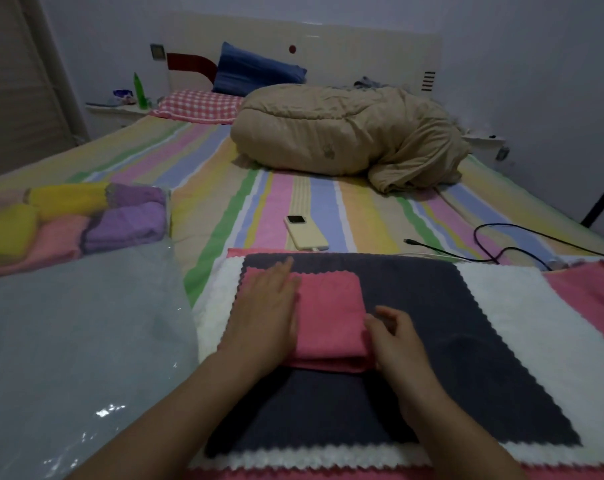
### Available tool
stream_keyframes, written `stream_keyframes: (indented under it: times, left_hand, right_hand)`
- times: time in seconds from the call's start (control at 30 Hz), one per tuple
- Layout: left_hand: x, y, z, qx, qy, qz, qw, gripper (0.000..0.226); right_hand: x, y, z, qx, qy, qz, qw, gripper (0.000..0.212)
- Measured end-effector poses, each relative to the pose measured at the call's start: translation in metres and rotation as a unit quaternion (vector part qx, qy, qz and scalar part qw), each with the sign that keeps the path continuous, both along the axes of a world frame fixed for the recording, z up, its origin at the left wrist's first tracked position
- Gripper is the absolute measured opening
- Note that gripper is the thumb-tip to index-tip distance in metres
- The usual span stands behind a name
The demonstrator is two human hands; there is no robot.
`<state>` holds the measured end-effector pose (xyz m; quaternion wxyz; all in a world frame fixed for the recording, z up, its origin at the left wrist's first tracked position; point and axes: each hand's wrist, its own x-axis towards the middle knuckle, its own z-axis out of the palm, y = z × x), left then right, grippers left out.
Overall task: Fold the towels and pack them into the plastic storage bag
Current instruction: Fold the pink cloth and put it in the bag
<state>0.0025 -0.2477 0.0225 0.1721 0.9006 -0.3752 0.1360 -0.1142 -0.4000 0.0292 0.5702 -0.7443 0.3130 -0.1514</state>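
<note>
The striped bed (pixel 328 202) fills the view, with a bunched beige quilt (pixel 338 129) toward 12 o'clock. At 9 o'clock lies the clear plastic storage bag (pixel 68 323). At its far end, toward 10 o'clock, sit folded yellow, pink and purple towels (pixel 127 223), seemingly inside it.

At 6 o'clock three towels lie flat in a stack: a pink flat towel (pixel 584 289) at the bottom, a white towel (pixel 522 306) on it, and a dark grey towel (pixel 449 323) on top. On the grey one, left of its middle, rests a folded pink towel (pixel 328 317).

The left hand (pixel 266 313) lies flat on the folded towel's 9 o'clock side, its grip apart, fingers straight and pressing down. The right hand (pixel 400 344) sits against the 3 o'clock edge with fingers bent. I cannot tell whether its grip pinches the cloth.

A pale phone (pixel 305 233) lies just beyond the stack at 12 o'clock, and a black cable (pixel 501 244) trails toward 2 o'clock.
</note>
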Motion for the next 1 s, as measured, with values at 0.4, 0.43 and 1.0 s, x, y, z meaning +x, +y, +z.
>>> stream_keyframes:
  times: [0.4, 0.43, 1.0]
  left_hand:
    - [-0.01, -0.008, -0.039, 0.154, 0.078, -0.03, 0.984, 0.082]
    - [-0.01, -0.007, -0.04, 0.145, 0.077, -0.032, 0.986, 0.08]
    - [0.035, 0.074, 0.031, -0.395, 0.589, 0.162, 0.686, 0.031]
  right_hand:
    - [0.009, 0.052, -0.017, 0.203, -0.09, -0.105, 0.969, 0.021]
    - [0.009, 0.063, -0.02, 0.176, -0.107, -0.12, 0.971, 0.026]
    - [0.047, 0.119, -0.032, -0.544, 0.067, 0.189, 0.815, 0.054]
